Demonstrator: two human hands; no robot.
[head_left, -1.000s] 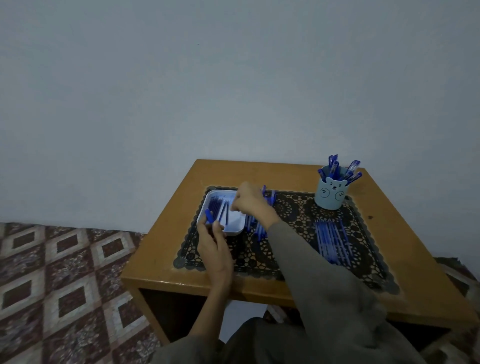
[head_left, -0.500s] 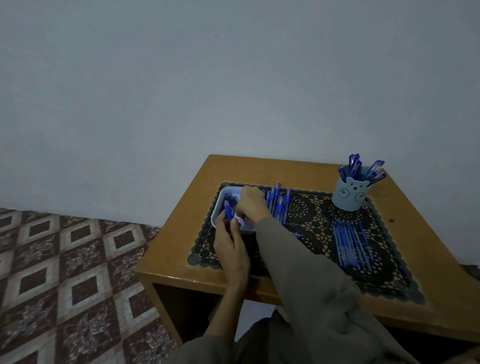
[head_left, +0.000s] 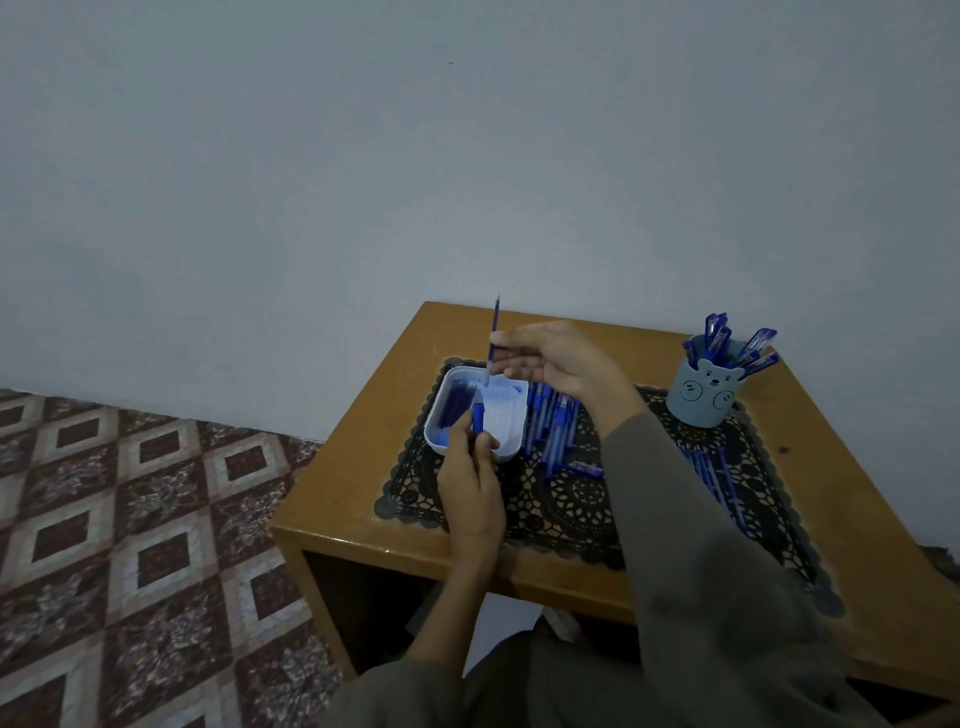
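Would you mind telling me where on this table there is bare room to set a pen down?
Bare wood runs down the table left of the lace mat, and along the back between the right hand and the bear cup. The mat's middle looks free, though the sleeve hides part. Crowded: the white tray, the pen pile, the pen row.

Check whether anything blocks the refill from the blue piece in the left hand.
Nothing visible does. The right hand holds the refill over the tray, just above the blue piece in the left hand; only air lies between.
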